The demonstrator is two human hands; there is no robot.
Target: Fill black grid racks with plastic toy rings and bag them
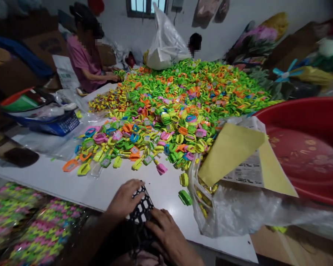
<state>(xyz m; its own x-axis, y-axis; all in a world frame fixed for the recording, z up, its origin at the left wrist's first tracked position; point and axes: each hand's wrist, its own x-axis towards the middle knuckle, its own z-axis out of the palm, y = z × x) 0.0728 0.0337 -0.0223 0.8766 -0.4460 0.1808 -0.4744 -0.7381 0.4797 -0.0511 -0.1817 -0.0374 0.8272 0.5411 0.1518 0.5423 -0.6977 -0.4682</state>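
Head view: my left hand (124, 199) and right hand (169, 236) grip a black plastic mesh (141, 205) lying near-far, colored plastic tags (166, 118) heaped beyond it on the white surface (161, 192).

My left hand (124, 199) and right hand (169, 232) hold a black mesh (141, 207) at the near edge of the white table (58, 183). At 12 o'clock, a big heap of plastic pieces (169, 103), mostly green, orange and yellow, spreads over it. A green piece (185, 197) lies just beyond my right hand. At 2 o'clock, yellow paper (230, 155) rests on a plastic bag (227, 210) beside a red basin (308, 147). At 11 o'clock, a co-worker (84, 61) in pink reaches into the heap.
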